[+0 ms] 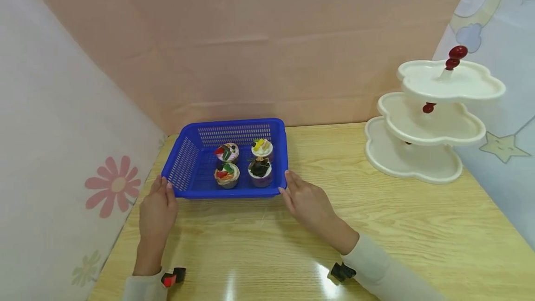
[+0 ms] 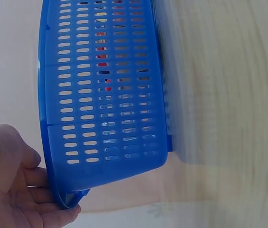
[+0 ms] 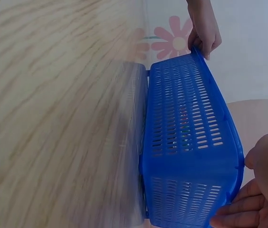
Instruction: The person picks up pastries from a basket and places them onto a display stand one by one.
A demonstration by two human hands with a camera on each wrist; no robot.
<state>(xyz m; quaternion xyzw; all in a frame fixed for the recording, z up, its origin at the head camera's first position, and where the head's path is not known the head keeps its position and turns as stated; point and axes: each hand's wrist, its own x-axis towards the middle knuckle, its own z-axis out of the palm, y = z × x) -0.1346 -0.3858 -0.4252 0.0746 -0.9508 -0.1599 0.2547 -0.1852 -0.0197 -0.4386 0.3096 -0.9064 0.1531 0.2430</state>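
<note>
A three-tier white stand (image 1: 418,164) with red beads on its post fills the right side of the head frame, well apart from the blue basket (image 1: 225,194), which lies left of centre on the desk (image 1: 267,245). Behind both hangs a pinkish cloth (image 1: 267,45); a white cloth with flowers (image 1: 62,129) closes in the left edge, and another with a moon and star (image 1: 516,120) the right. Four cupcakes stand inside the basket toward its right half: a pink-topped one (image 1: 229,152) and a yellow-fruited one (image 1: 262,147) behind, a strawberry one (image 1: 227,175) and a dark-topped one (image 1: 260,172) in front. Both arms reach up from the bottom of the frame in pale sleeves. The left hand (image 1: 158,208) grips the front left corner of the rim, fingers curled under it in the left wrist view; the right hand (image 1: 309,203) holds the front right corner between thumb and fingers. The base is at the desk surface; a slight lift cannot be told. The basket's far rim lies close to the pinkish cloth, its left side near the flowered cloth, while wood grain shows in front and between basket and stand.
</note>
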